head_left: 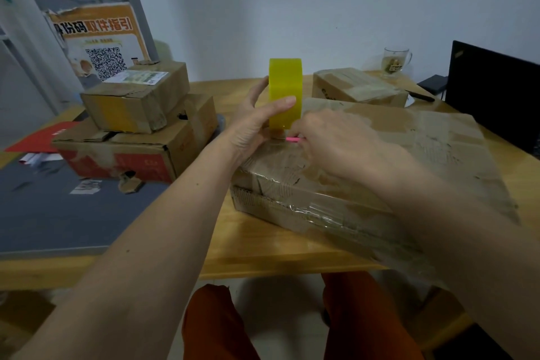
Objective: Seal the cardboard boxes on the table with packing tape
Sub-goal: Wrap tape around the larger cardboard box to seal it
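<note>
A: From your head camera, how many boxes?

B: Four. You have a big box (380, 172) in front of you, a far box (356, 86) behind it, and on your left a small box (134, 102) stacked on a red-printed box (125, 152). One tape roll (285, 92), one glass mug (396, 61).

A: And my hands?

B: Your left hand (257, 123) grips the roll upright on the big box's near-left corner, thumb across its face, fingers behind. Your right hand (330, 140) lies curled just beside it, knuckles up, pinching a pink cutter (293, 140) at the roll's base.
</note>
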